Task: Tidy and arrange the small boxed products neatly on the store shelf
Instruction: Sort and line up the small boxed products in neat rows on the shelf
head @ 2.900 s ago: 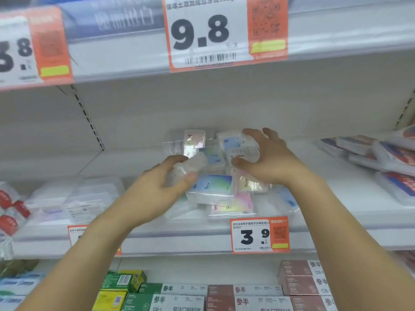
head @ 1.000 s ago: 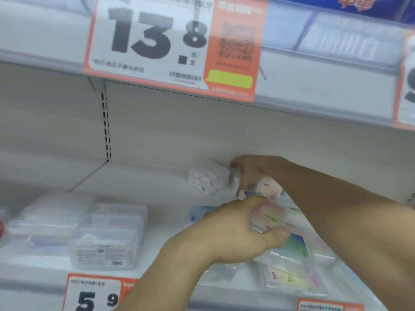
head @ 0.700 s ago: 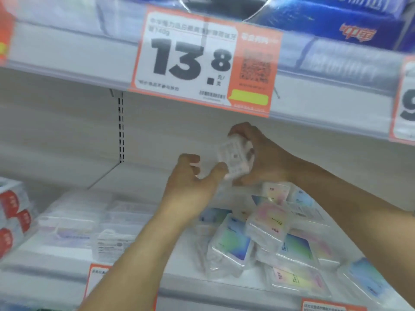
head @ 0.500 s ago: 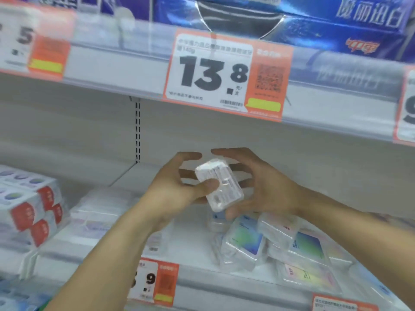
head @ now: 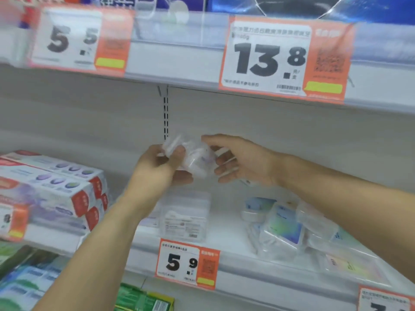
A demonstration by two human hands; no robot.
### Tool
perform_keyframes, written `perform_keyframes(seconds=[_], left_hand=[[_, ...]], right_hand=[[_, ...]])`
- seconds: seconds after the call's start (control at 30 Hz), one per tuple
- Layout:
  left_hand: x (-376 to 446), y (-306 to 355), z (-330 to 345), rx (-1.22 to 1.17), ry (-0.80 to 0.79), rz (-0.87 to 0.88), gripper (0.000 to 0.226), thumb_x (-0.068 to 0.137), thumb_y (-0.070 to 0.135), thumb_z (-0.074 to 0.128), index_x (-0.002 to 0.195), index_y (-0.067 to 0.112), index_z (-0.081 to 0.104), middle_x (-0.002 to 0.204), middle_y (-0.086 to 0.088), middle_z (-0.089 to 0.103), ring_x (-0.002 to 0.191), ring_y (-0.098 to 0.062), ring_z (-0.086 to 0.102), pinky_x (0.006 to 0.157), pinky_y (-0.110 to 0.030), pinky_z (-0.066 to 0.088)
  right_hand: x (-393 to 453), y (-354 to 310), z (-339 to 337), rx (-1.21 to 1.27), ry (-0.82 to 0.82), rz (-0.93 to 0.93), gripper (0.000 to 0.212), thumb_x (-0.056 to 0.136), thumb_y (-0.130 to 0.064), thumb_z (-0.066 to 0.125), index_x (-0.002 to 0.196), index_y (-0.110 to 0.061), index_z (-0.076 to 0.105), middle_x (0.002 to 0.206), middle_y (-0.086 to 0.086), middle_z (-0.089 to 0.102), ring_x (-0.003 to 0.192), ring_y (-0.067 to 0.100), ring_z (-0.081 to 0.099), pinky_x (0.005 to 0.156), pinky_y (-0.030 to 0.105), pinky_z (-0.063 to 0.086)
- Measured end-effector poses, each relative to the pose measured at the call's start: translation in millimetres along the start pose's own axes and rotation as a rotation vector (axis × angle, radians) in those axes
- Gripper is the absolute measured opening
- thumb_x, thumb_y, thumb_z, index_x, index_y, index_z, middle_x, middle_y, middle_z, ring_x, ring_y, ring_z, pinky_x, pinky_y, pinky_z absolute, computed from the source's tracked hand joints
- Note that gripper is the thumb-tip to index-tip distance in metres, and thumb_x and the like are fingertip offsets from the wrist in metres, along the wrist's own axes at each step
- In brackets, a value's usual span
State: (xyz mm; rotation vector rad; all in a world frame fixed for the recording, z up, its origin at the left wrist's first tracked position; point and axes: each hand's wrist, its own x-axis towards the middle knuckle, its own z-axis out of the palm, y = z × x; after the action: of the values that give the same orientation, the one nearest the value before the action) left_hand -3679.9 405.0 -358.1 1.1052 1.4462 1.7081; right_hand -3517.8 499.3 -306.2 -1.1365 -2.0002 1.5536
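clear box [head: 193,160] between both hands, above shelf [head: 235,241]

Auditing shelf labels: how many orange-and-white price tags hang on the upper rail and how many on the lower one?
On the upper shelf rail, orange-and-white price tags: 2
On the lower shelf rail, same tags: 3, two cut off at the frame edges
Total: 5

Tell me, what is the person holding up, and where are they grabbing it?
A small clear plastic box, held up in front of the shelf. The left hand pinches its left end; the right hand is open beside it.
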Motion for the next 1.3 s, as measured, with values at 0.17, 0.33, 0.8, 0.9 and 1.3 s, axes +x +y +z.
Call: perform_keyframes(seconds=[0.17, 0.33, 0.8, 0.9, 1.3], left_hand=[[14, -12, -11, 0.19, 0.163, -0.016, 0.038, 0.1, 0.044, 0.04, 0.106, 0.009, 0.054, 0.086, -0.009, 0.07, 0.076, -0.028, 0.071, 0.074, -0.041, 0.058], [24, -21, -38, 0.91, 0.147, -0.016, 0.059, 0.085, 0.062, 0.027, 0.109, 0.022, 0.064, 0.105, -0.012, 0.066, 0.11, -0.039, 0.052, 0.096, -0.047, 0.044], [13, -19, -23, 1.313, -0.25, -0.144, 0.057, 0.092, 0.063, 0.027, 0.147, 0.048, 0.023, 0.146, -0.002, 0.039, 0.137, -0.03, 0.021, 0.105, -0.048, 0.028], [12, -15, -20, 1.321, -0.271, -0.167, 0.065, 0.089, 0.069, 0.029, 0.149, 0.046, 0.02, 0.151, -0.003, 0.034, 0.141, -0.029, 0.019, 0.108, -0.049, 0.027], [19, -15, 3, 1.344, -0.121, -0.275, 0.085, 0.084, 0.073, 0.037, 0.146, 0.016, 0.027, 0.145, -0.021, 0.029, 0.135, -0.039, 0.028, 0.11, -0.048, 0.032]], right_hand=[[18, -1, 17, 0.014, -0.077, -0.115, 0.032, 0.085, -0.033, 0.074, 0.107, -0.01, 0.068, 0.11, 0.012, 0.075, 0.096, 0.022, 0.073, 0.084, 0.036, 0.06], [47, 4, 25, -0.14, 0.232, -0.179, 0.034, 0.079, -0.033, 0.082, 0.097, -0.007, 0.07, 0.099, 0.011, 0.073, 0.091, 0.03, 0.073, 0.076, 0.044, 0.063], [91, 45, -72, -1.259, 0.208, 0.428, 0.093, 0.064, -0.057, 0.081, 0.142, -0.018, 0.047, 0.142, 0.008, 0.052, 0.122, 0.03, 0.055, 0.099, 0.039, 0.049], [89, 40, -69, -0.86, 0.279, 0.352, 0.056, 0.069, -0.063, 0.076, 0.093, -0.014, 0.067, 0.093, 0.005, 0.065, 0.072, 0.023, 0.06, 0.063, 0.027, 0.05], [24, 24, -48, -0.663, -0.095, 0.106, 0.038, 0.095, -0.03, 0.063, 0.127, -0.013, 0.052, 0.11, 0.008, 0.065, 0.088, 0.026, 0.071, 0.075, 0.036, 0.058]])
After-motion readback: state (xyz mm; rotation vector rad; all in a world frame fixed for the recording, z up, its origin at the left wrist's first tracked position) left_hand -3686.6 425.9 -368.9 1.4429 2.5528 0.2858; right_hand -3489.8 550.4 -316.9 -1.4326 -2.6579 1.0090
